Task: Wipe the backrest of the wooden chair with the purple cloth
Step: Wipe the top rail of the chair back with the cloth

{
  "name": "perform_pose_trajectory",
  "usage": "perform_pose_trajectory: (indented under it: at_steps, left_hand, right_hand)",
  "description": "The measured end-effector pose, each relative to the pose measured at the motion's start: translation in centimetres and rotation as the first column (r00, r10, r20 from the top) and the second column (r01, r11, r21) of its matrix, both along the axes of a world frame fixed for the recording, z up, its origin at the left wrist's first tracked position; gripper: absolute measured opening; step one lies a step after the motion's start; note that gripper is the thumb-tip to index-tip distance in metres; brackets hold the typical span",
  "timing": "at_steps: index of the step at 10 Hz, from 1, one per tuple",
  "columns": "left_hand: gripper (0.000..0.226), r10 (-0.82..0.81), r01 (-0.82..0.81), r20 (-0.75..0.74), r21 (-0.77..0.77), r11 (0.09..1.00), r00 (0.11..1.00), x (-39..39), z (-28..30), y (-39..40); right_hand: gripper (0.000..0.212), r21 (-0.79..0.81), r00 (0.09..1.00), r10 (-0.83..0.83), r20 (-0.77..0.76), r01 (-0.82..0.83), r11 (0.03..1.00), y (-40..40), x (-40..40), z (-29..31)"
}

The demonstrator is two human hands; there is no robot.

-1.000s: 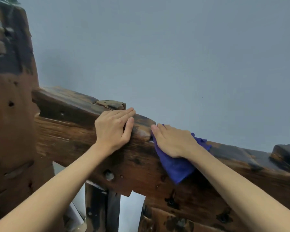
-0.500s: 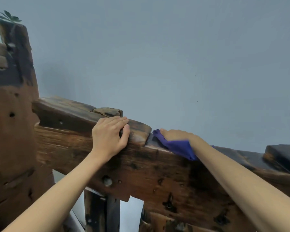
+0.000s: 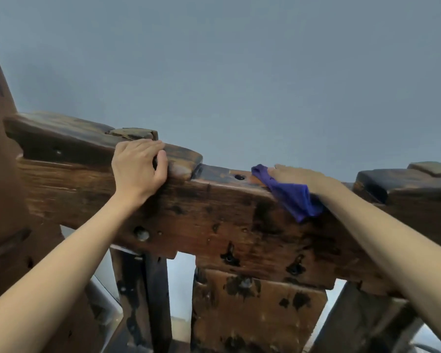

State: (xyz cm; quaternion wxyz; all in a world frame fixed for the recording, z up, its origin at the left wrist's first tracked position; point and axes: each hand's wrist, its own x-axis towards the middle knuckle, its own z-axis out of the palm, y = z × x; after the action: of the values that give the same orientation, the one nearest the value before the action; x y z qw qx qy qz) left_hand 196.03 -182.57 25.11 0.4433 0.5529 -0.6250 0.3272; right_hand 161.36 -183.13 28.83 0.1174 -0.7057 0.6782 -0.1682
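Note:
The chair's dark, knotted wooden backrest (image 3: 214, 220) runs across the view, its top rail sloping down to the right. My left hand (image 3: 138, 169) grips the raised block on the rail's upper edge, fingers curled over the top. My right hand (image 3: 298, 177) lies flat on the rail's top edge farther right, pressing the purple cloth (image 3: 290, 194) down. The cloth hangs a little over the front face below my wrist. Part of the cloth is hidden under my palm.
A tall wooden post (image 3: 0, 174) rises at the left edge. Vertical slats (image 3: 252, 309) stand below the rail with gaps between them. A raised wooden block (image 3: 405, 184) sits on the rail to the right. A plain grey wall (image 3: 239, 72) is behind.
My right hand has slid the cloth from the front face up onto the rail's top edge and then rightward along it. My left hand has kept its grip on the block.

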Motion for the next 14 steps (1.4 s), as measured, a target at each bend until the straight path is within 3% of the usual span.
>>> perform_pose_trajectory:
  at_steps: [1, 2, 3, 4, 6, 7, 8, 9, 10, 11, 12, 13, 14]
  left_hand:
    - [0.034, 0.053, -0.052, -0.044, 0.015, 0.999, 0.998, -0.8, -0.7, -0.2]
    - [0.037, 0.072, -0.072, -0.036, 0.01, 0.997, 0.997, -1.0, -1.1, 0.0]
    - [0.044, 0.076, -0.075, -0.009, 0.079, 0.994, 0.997, -1.1, -0.9, 1.0]
    - [0.05, 0.057, -0.066, 0.064, 0.164, 0.984, 0.996, -0.1, -1.0, 2.9]
    - [0.066, -0.049, 0.07, -0.066, 0.357, 0.932, 0.997, 3.1, -3.2, 8.0]
    - [0.068, -0.015, 0.063, -0.117, 0.414, 0.908, 0.993, 4.8, -3.5, 9.4]
    - [0.07, 0.034, 0.035, -0.142, 0.455, 0.89, 0.989, 6.0, -3.4, 10.0]
    - [0.065, 0.068, 0.013, -0.142, 0.501, 0.865, 0.988, 7.5, -3.6, 9.9]
    - [0.072, 0.053, -0.018, -0.05, 0.536, 0.844, 0.997, 9.6, -4.0, 9.7]
    - [0.075, 0.028, -0.027, 0.006, 0.545, 0.838, 1.0, 11.9, -4.5, 9.6]
    - [0.068, 0.06, -0.021, -0.059, 0.515, 0.857, 0.996, 14.7, -5.3, 9.0]
    - [0.065, 0.086, -0.016, -0.116, 0.499, 0.866, 0.989, 17.1, -6.0, 8.2]
    - [0.063, 0.072, -0.007, -0.121, 0.471, 0.882, 0.99, 18.1, -6.3, 7.2]
  right_hand:
    - [0.068, -0.192, 0.976, 0.101, -0.194, -0.139, 0.971, 4.0, -2.9, -1.4]
    - [0.064, -0.182, 0.96, 0.034, -0.279, -0.087, 0.979, 5.0, -6.5, -0.9]
    - [0.058, -0.043, 0.974, -0.095, -0.208, 0.088, 0.995, 3.6, -7.3, 1.2]
    - [0.054, -0.113, 0.969, -0.059, -0.239, 0.032, 0.993, 4.5, -6.7, 0.7]
    - [0.077, -0.418, 0.872, -0.161, -0.461, -0.054, 0.907, 9.2, -6.1, -4.6]
    - [0.052, -0.527, 0.888, -0.198, -0.416, -0.058, 0.848, 9.1, -3.5, -5.2]
    - [0.022, -0.57, 0.958, -0.135, -0.252, -0.034, 0.821, 9.1, 0.0, -3.8]
    - [0.024, -0.546, 0.993, -0.05, -0.102, -0.014, 0.838, 7.6, 4.4, -3.5]
    - [0.02, -0.503, 0.935, 0.075, 0.346, 0.118, 0.856, 5.3, 10.0, -2.0]
    - [0.027, -0.45, 0.805, 0.239, 0.544, 0.039, 0.892, 3.4, 16.8, -0.3]
    - [0.051, -0.508, 0.95, 0.305, 0.069, -0.23, 0.83, 2.2, 24.0, -0.6]
    - [0.058, -0.487, 0.932, 0.316, -0.179, -0.363, 0.795, 1.2, 29.3, 0.4]
    - [0.063, -0.374, 0.879, 0.384, -0.282, -0.47, 0.8, -1.5, 33.2, 2.2]
